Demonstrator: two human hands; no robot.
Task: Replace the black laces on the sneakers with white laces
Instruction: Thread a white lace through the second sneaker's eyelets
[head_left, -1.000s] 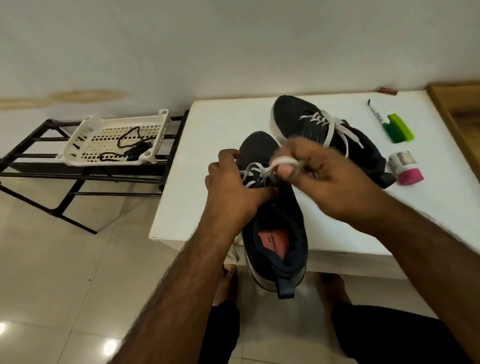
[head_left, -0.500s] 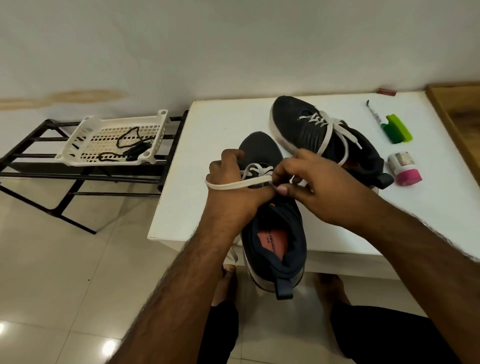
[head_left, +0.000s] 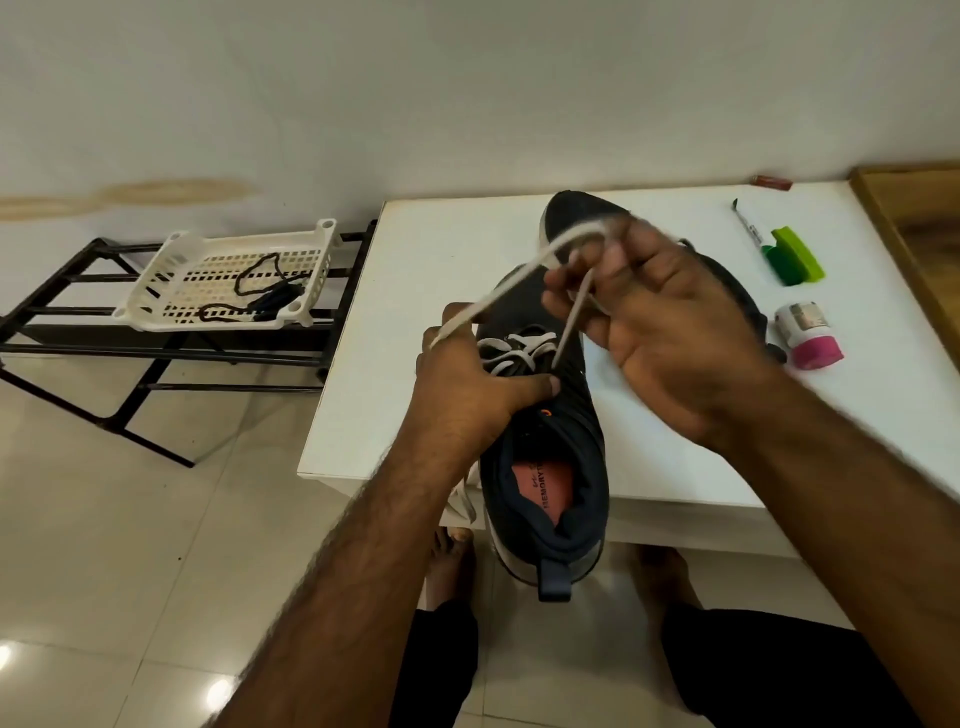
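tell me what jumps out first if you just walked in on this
The right hand, raised above the near dark sneaker at the white table's front edge, pulls a white lace up in a long loop while the left hand steadies the shoe. Off to the left, black laces lie in a white basket on a black rack.

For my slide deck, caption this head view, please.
Right hand pulls a white lace up from the near sneaker; left hand steadies it.
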